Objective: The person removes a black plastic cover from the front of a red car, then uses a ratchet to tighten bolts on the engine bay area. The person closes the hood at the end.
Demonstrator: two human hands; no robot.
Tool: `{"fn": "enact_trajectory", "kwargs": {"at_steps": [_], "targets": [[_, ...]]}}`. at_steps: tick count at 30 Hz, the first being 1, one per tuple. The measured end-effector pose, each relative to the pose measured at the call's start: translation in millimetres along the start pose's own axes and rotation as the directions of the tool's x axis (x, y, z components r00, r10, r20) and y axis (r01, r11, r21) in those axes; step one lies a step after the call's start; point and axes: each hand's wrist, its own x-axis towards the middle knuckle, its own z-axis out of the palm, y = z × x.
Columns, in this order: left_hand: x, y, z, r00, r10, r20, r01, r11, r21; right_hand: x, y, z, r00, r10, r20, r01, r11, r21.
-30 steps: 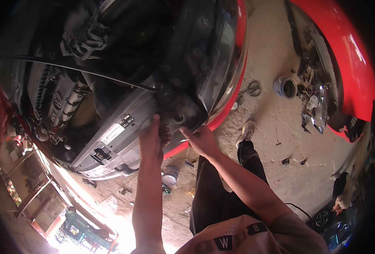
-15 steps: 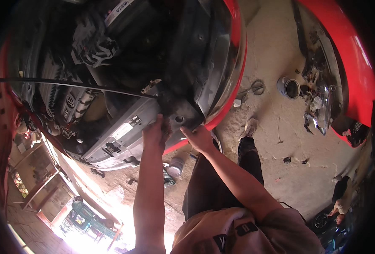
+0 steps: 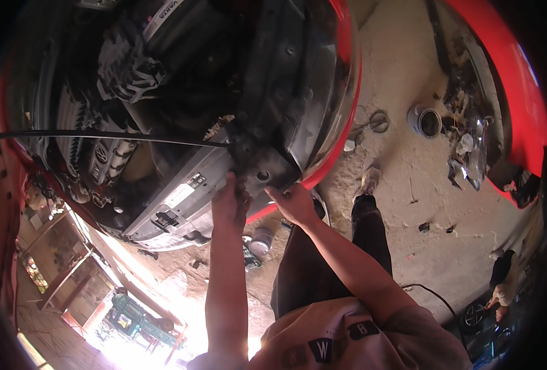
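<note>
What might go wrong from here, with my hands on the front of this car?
The thin dark rod ends near your left hand; a bump might shift it. Your right hand is at the edge of the dark panel and could get scraped. The can on the floor might be kicked if you step that way.

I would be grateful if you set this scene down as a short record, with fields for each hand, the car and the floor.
Left hand: at the edge of the grey front panel; fingertip contact unclear
Right hand: at the dark corner piece, thumb pointing toward its round hole; grip partly hidden
Car: red, engine bay exposed, thin dark rod across it
Floor: round can, beside loose parts
</note>
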Motion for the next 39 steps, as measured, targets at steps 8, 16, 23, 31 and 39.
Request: {"fn": "enact_trajectory", "kwargs": {"at_steps": [8,16,23,31,39], "targets": [[4,6,-3,0.999,0.036,0.011,-0.036,0.998,0.046,0,-3,-1,0.986,0.141,0.091,-0.132,0.986,-0.101],[13,2,-10,0.996,0.017,0.082,-0.004,0.989,-0.151,1,-16,-9,0.994,0.072,0.076,-0.068,0.996,-0.060],[10,1,-7,1.000,0.003,0.018,-0.003,1.000,0.010,-2,-7,-6,0.991,0.104,0.087,-0.103,0.995,-0.015],[15,1,-9,0.994,0.095,-0.059,-0.083,0.979,0.188,-8,-21,-8,0.995,0.099,0.028,-0.095,0.990,-0.103],[7,1,-5,0.314,0.936,0.159,-0.347,-0.043,0.937,-10,-29,-15,0.998,0.054,-0.010,-0.055,0.994,-0.097]]}}
